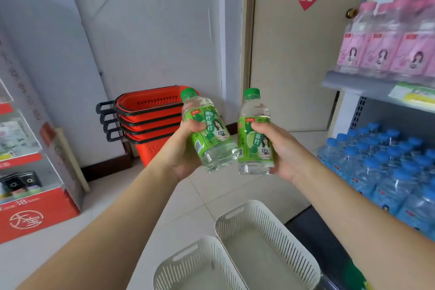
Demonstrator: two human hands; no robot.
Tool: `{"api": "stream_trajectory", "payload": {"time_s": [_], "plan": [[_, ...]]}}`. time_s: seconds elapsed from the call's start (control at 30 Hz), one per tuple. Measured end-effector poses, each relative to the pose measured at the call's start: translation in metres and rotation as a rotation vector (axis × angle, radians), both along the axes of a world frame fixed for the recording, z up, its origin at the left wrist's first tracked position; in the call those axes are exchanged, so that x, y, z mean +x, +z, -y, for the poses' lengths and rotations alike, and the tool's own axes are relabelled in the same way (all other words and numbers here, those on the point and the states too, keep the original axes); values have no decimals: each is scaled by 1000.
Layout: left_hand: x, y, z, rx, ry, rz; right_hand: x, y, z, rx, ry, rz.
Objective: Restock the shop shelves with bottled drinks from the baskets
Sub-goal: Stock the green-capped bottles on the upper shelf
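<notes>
My left hand grips a green-capped lime soda bottle that leans to the left. In my right hand is a second lime soda bottle, held upright by its label. Both bottles hang in mid-air over the floor, close together, in front of the door. Below them two white slotted baskets stand side by side on the floor; their visible insides hold nothing. The shop shelf rises at the right, with pink-labelled bottles on the upper board and blue-capped bottles on the lower one.
A stack of red shopping baskets sits against the back wall by a beige door. A red display stand with boxed goods is at the left. The tiled floor lies between stand and shelf.
</notes>
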State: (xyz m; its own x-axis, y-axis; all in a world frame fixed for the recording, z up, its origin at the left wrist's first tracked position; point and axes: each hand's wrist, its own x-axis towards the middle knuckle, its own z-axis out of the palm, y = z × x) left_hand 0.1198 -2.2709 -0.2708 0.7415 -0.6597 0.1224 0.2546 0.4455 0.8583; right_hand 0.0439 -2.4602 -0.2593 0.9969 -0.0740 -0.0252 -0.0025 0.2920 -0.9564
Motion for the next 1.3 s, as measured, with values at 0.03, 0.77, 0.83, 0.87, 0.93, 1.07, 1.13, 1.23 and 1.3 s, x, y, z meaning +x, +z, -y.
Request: {"api": "stream_trajectory", "payload": {"time_s": [0.03, 0.77, 0.83, 0.87, 0.93, 1.07, 1.13, 1.23, 1.3], "plan": [[17, 3, 5, 2, -4, 16, 15, 4, 6, -12, -4, 18], [137, 371, 73, 213, 29, 209, 133, 350, 58, -69, -190, 100], [127, 411, 80, 235, 6, 244, 120, 388, 62, -60, -207, 92], [122, 428, 85, 239, -5, 256, 114, 406, 64, -63, -214, 89], [113, 460, 95, 245, -29, 294, 102, 439, 70, -67, -228, 98], [92, 514, 114, 231, -37, 345, 78, 489, 87, -114, -294, 121], [79, 535, 127, 217, -46, 379, 65, 507, 99, -154, -340, 135], [56, 562, 149, 170, -90, 417, 38, 529, 120, -192, -385, 178], [43, 573, 168, 152, -128, 450, 16, 541, 133, -215, -416, 222]]}}
